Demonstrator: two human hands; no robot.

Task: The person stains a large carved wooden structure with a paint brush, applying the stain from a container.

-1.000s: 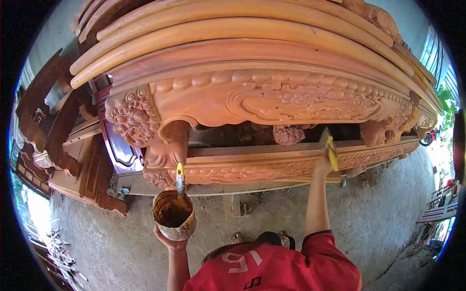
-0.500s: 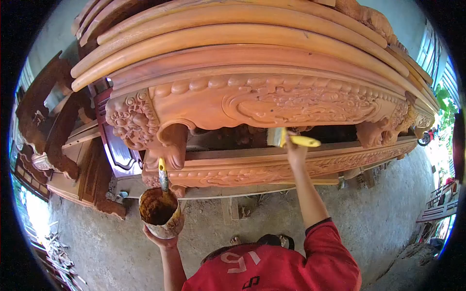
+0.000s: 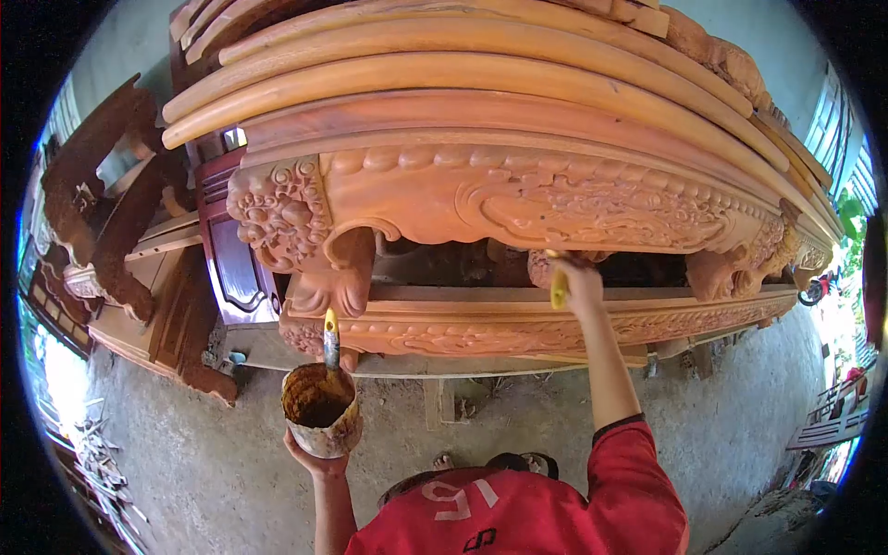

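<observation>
My left hand [image 3: 316, 461] is closed around the side of a stained pot [image 3: 335, 438], low in the view. Brown residue coats the inside of the pot, and a second paintbrush [image 3: 331, 342] with a yellow handle stands at its far rim. My right hand [image 3: 582, 282] grips a paintbrush [image 3: 559, 289] by its yellow handle at the opening below the carved wooden apron [image 3: 416, 190]. The bristles of this brush are hidden from view. Beneath the opening runs a lower carved rail [image 3: 444, 340], close to my right wrist.
Long curved wooden pieces [image 3: 444, 67] lie stacked on top of the carved furniture. At left stand dark carved frames [image 3: 116, 217] and a glossy panel [image 3: 242, 268]. Scrap wood [image 3: 102, 467] lies on the concrete floor [image 3: 222, 462] at lower left.
My right hand has turned the brush from roughly sideways to handle-down, and its bristles have gone out of sight. The pot appears slightly further right and lower as the view shifts.
</observation>
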